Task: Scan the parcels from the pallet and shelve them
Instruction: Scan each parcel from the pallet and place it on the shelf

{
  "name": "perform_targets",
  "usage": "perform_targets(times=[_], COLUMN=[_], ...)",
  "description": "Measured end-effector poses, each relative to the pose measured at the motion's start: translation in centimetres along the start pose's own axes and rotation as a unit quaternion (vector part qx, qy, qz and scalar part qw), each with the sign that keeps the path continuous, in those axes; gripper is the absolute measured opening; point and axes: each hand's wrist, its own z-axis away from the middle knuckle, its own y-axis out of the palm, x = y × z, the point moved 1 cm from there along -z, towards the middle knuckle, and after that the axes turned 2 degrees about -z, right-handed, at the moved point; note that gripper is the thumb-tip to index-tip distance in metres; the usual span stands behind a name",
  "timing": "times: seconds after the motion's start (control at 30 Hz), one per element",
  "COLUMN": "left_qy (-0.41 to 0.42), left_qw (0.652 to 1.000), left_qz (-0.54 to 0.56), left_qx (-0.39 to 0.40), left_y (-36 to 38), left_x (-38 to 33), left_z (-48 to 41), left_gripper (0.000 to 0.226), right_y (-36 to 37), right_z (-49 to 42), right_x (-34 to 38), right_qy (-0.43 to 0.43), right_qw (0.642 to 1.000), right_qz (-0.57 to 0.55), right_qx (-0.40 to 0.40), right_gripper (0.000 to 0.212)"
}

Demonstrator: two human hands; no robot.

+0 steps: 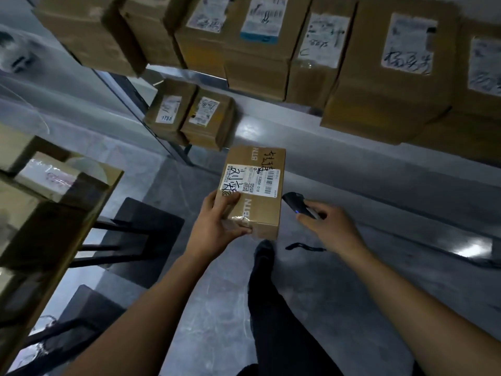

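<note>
My left hand grips a small brown cardboard parcel by its near left corner, thumb on top beside the white shipping label. The label faces up, with a barcode and black handwriting. My right hand holds a black handheld scanner just to the right of the parcel, its head pointing towards the label and a small blue light showing. A gap separates the scanner from the parcel.
A metal shelf ahead carries several labelled cardboard boxes, two smaller ones on a lower level. More boxes are stacked on a black pallet at the left. My leg and shoe stand on the grey floor.
</note>
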Motion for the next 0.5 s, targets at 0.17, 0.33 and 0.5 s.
perform_targets(times=[0.17, 0.33, 0.5], left_qy=[-0.022, -0.030, -0.005], left_qw=[0.999, 0.999, 0.999], left_qz=[-0.004, 0.007, -0.017], left_qx=[0.024, 0.041, 0.051], left_y=[1.4, 3.9, 6.4], left_x=[5.7, 11.0, 16.4], left_z=[-7.9, -16.3, -23.9], left_gripper=[0.088, 0.092, 0.096], right_y=[3.7, 6.4, 9.3], right_z=[-8.5, -16.8, -25.4], right_x=[0.3, -0.6, -1.2], right_qy=[0.032, 0.054, 0.070], right_qw=[0.999, 0.998, 0.996], right_qz=[0.011, 0.018, 0.030], right_qx=[-0.003, -0.018, -0.041], right_gripper=[0.037, 0.032, 0.037])
